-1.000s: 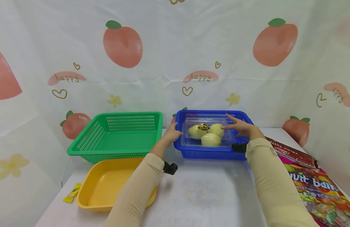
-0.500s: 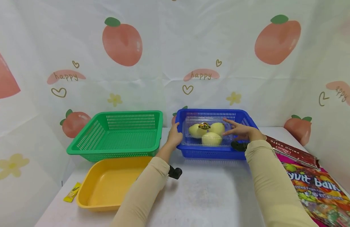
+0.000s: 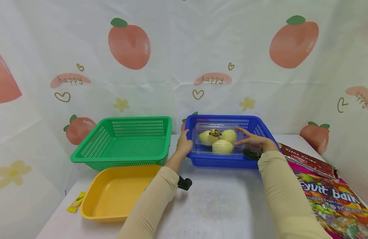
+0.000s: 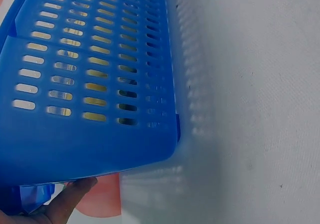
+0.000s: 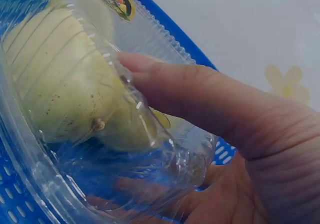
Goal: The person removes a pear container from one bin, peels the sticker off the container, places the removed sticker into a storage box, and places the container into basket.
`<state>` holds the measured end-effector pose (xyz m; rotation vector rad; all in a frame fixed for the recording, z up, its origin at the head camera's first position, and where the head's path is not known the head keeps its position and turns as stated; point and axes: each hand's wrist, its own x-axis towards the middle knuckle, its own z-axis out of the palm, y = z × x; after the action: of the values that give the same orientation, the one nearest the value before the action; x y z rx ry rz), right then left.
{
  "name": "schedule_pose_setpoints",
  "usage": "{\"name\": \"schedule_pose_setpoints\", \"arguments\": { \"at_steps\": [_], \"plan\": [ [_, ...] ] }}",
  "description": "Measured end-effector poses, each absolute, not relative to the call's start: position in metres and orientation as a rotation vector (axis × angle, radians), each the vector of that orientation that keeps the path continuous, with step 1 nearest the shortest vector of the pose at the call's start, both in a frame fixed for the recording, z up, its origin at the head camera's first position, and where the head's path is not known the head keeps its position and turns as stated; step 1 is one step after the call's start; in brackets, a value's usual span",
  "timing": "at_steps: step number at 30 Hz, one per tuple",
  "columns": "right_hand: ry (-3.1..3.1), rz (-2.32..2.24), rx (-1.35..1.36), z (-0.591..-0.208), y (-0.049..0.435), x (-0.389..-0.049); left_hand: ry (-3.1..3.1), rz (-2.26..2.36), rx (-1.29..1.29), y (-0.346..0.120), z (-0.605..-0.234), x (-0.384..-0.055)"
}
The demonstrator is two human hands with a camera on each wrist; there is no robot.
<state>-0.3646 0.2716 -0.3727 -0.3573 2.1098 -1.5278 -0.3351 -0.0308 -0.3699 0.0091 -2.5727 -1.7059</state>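
A blue slotted basket (image 3: 224, 162) stands on the right half of the white table. In it lies a clear plastic box (image 3: 200, 149) with pale yellow-green fruits (image 3: 222, 146) and a dark-and-gold label on top. My left hand (image 3: 184, 145) grips the basket's left rim; in the left wrist view a finger (image 4: 72, 196) curls at that rim. My right hand (image 3: 253, 141) holds the right end of the box. The right wrist view shows the thumb (image 5: 190, 91) on the box's top edge and the other fingers, seen through the plastic, along its far side.
A green slotted basket (image 3: 136, 162) stands to the left, with a yellow tub (image 3: 103, 196) in front, partly behind my left sleeve. A small yellow packet (image 3: 76, 202) lies beside the tub. On the right lie a dark red packet (image 3: 309, 161) and a colourful candy bag (image 3: 336, 202).
My left hand has closed on the blue basket's left rim. My right hand has lowered, its spread fingers drawing in around the box's right end. The box stays in the basket.
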Motion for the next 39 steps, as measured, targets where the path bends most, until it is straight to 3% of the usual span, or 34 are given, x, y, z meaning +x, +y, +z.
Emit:
{"name": "schedule_pose_setpoints", "arguments": {
  "at_steps": [39],
  "plan": [
    [2.066, -1.684, -0.277, -0.356, 0.275, -0.362, -2.573, -1.776, -0.026, -0.033, -0.371, -0.338]
  ]
}}
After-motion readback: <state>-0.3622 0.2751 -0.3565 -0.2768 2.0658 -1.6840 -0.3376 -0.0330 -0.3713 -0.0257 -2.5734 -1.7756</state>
